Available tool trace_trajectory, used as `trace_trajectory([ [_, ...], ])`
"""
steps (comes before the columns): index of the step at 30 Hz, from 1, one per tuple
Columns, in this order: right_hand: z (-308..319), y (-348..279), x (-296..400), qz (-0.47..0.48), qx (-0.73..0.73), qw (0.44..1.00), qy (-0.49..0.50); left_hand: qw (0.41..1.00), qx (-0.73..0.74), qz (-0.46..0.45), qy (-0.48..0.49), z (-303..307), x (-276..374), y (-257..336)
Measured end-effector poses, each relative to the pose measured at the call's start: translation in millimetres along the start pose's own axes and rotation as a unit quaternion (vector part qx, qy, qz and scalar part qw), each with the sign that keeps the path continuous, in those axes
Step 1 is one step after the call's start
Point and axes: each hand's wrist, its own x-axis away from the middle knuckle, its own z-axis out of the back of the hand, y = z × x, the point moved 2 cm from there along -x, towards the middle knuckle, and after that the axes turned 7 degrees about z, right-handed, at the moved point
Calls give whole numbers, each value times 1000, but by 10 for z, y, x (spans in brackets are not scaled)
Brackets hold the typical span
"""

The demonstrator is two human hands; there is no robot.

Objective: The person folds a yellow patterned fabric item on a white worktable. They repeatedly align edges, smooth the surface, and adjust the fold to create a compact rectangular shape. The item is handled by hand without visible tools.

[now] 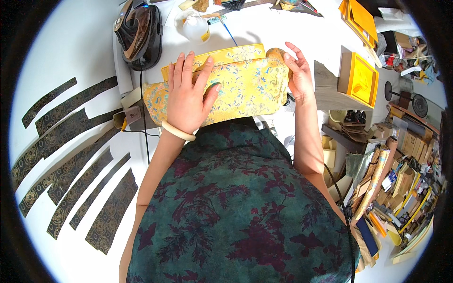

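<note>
A yellow brocade fabric piece with blue floral patterns [244, 90] lies at the table's front edge, its lower part reaching over my lap. Along its far side sits a long, narrow yellow strip or box side covered in similar fabric [247, 53]. My left hand [189, 92], with a pale bangle at the wrist, rests flat on the fabric, its fingertips on the long yellow piece. My right hand [300, 72] is at the fabric's right end, fingers apart and curled beside the lifted, rounded edge; whether it touches the cloth is hard to tell.
A steam iron on its base [141, 35] stands at the back left, its cord hanging down beside my left arm. A plastic bottle [196, 28] and a blue brush [229, 32] are beyond the fabric. A yellow open box [359, 79] sits right. Dark patterned strips [113, 212] hang left.
</note>
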Motion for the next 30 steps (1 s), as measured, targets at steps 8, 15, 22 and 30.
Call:
trace_trajectory([
  [8,26,-41,-11,35,-4,999,-7,1000,0,-1,0,0,4,-9],
  [15,66,-45,7,42,-1,999,-16,1000,-2,1,2,1,4,-6],
  [22,-21,-102,26,33,78,996,21,1000,0,3,4,2,1,7],
  [30,-142,-234,184,244,431,864,95,1000,17,-3,11,9,-18,22],
])
